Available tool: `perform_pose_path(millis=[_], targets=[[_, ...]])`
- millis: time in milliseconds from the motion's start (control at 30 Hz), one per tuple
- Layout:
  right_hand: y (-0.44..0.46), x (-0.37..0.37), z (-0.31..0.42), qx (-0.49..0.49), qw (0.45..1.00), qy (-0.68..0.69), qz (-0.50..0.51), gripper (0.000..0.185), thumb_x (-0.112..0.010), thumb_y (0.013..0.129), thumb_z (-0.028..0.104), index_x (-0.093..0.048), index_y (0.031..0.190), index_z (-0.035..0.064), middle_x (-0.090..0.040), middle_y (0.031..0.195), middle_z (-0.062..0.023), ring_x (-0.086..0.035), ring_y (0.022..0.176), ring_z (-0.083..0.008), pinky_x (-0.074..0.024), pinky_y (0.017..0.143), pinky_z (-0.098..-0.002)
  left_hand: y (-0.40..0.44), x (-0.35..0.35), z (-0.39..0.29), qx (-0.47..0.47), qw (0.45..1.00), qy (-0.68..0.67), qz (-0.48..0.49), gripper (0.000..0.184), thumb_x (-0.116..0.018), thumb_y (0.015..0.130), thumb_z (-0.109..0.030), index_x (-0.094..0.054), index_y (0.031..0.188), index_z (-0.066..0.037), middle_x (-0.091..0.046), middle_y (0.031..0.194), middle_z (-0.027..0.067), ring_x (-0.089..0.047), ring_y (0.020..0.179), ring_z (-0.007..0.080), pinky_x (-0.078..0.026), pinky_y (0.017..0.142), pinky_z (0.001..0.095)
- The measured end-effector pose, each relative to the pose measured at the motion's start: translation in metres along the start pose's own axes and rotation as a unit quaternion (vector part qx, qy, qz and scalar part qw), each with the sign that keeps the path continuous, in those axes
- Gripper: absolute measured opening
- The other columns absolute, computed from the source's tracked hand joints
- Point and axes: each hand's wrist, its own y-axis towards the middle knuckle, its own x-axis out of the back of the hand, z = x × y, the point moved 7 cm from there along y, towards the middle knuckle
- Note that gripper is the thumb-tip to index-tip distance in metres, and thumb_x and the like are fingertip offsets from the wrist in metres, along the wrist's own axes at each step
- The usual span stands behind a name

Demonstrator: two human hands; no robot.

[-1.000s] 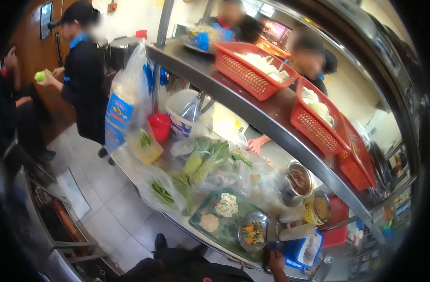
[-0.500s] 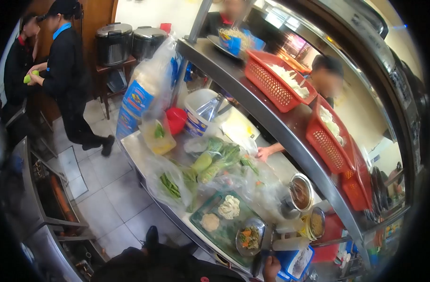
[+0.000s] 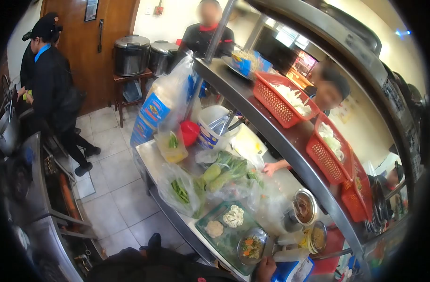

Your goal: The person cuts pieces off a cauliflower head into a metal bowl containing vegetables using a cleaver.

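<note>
My right hand (image 3: 266, 269) is at the bottom edge of the view, its fingers closed around what looks like a knife (image 3: 268, 246) with a broad dark blade. The blade lies beside a metal bowl (image 3: 245, 257) of chopped green and orange vegetables. That bowl rests on a green cutting board (image 3: 215, 243). A white cauliflower piece (image 3: 233, 216) and a pale round piece (image 3: 214, 229) sit on the board too. My left hand does not show.
Bags of green vegetables (image 3: 224, 174) and green beans (image 3: 179, 191) lie on the counter. Red baskets (image 3: 283, 101) line the shelf above. A pot of brown sauce (image 3: 303, 207) stands at right. A co-worker's hand (image 3: 274, 167) reaches over the counter; two people stand at left.
My view has shifted, so the counter appears lower and farther right. The person at left has turned toward the stove side. My right hand has moved slightly left in view.
</note>
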Motion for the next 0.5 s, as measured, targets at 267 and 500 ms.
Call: perform_pose_path(millis=[267,500], targets=[[0.011,-0.034,-0.021,0.009,0.981,0.191,-0.037,0.025,-0.060,0.092,0.015,-0.064,0.078,-0.0050,-0.062,0.065,-0.0085,-0.054,0.060,-0.0139,-0.0457,0.057,-0.0336,-0.006,-0.001,0.000,0.009,1.000,0.001,0.002,0.049,-0.065,0.082,-0.034,-0.062,0.122,-0.006,-0.064,0.116,0.0221,-0.061,0.107,0.0386,-0.050,0.092,0.0448],[0.019,-0.044,-0.013,0.002,0.968,0.251,0.010,0.028,-0.059,0.093,0.017,-0.063,0.077,-0.0055,-0.059,0.064,-0.0050,-0.052,0.062,-0.0113,-0.0438,0.057,-0.0322,-0.008,0.005,-0.003,0.013,1.000,0.009,-0.002,0.050,-0.067,0.082,-0.035,-0.062,0.122,-0.006,-0.064,0.118,0.0223,-0.061,0.108,0.0387,-0.050,0.093,0.0445]])
